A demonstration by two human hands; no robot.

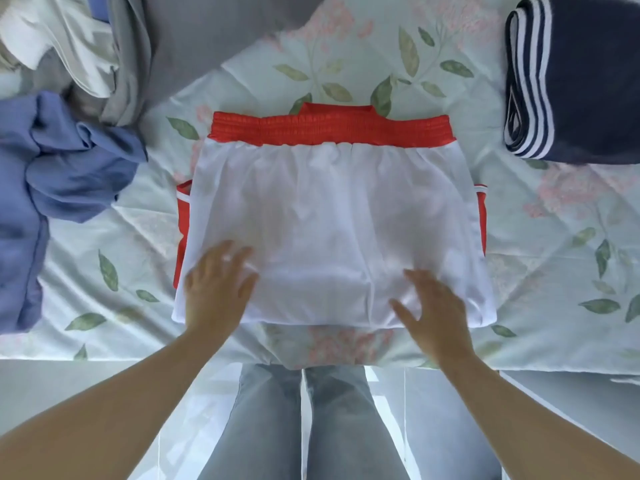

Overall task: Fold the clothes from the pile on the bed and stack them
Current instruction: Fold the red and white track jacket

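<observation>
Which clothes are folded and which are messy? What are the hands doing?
white and red shorts: lying flat on the bed
navy striped garment: folded
blue garment: crumpled
grey garment: crumpled
left hand: open, flat on the shorts
right hand: open, flat on the shorts
</observation>
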